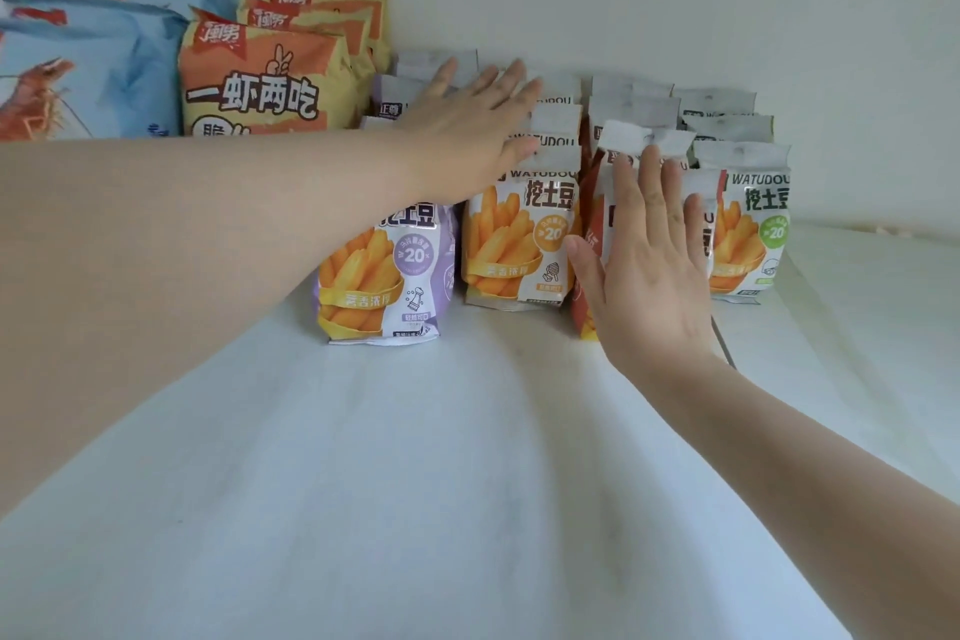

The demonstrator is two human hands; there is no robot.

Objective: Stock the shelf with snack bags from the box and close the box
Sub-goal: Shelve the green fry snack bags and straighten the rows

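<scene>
Our fingers are straight and slightly spread on both hands, gripping nothing. The left hand (467, 120) lies flat across the tops of the purple bag (387, 276) and the orange-label bag (519, 234), fingertips reaching back over the rows behind them. The right hand (649, 255) presses its palm and fingers (652, 182) against the face of the red bag (597, 224), which stands between the orange-label bag and the green-label bag (748, 229).

All these small fry bags stand upright in four short rows on the white shelf (467, 483), towards its back edge against the wall, with the purple front bag sitting a little nearer the front edge than the others. To the left, towards the back left corner, stand the larger orange shrimp-chip bags (260, 78) and the blue shrimp bags (93, 68). The box is not in view.

We judge that we are in the tidying part of stocking: seating the red bag in its row and squaring the fronts. Next we would likely nudge the purple bag back until the fronts line up, pushing gently and low enough that the light bags slide rather than topple. After that we must turn to the box, take out any bags left, and fold its flaps shut; we cannot tell from here whether any remain.
</scene>
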